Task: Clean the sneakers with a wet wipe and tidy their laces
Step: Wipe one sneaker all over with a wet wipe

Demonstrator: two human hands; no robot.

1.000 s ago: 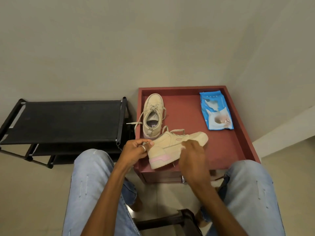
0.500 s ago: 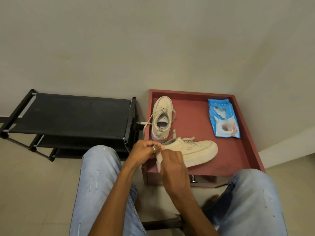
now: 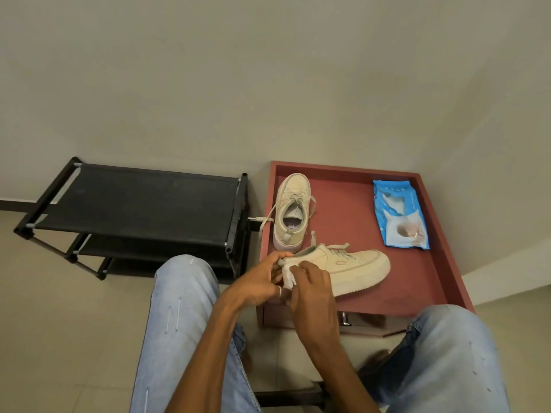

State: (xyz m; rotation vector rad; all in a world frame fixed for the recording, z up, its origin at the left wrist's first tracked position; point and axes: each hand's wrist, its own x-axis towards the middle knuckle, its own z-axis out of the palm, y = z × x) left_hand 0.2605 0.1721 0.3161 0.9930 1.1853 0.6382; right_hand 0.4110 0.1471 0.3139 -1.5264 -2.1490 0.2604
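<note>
The fingers of the left hand are curled round the heel of the near sneaker, just below the middle of the frame, gripping it at the collar; a ring shows on one of them. Just right of that, a crumpled white wet wipe sits against the heel between the two hands, and the right hand has its fingers bent over it, pinching it against the shoe. The near sneaker is beige, lies tilted on the front part of the red tabletop with its toe pointing to the right of the frame, and its laces lie loose over the tongue. At the far left of the frame stands a black shoe rack on the floor, just beside the tabletop's left edge. Below it, a knee in light blue jeans comes up from the bottom edge. Right of the rack, the far sneaker stands upright at the tabletop's left rear, toe towards the wall, its heel near the near sneaker's heel; one lace end trails over the left rim towards the rack. Further right, at the upper right of the tabletop, a blue wipe packet lies flat, well apart from both shoes. The other knee fills the lower right corner.
</note>
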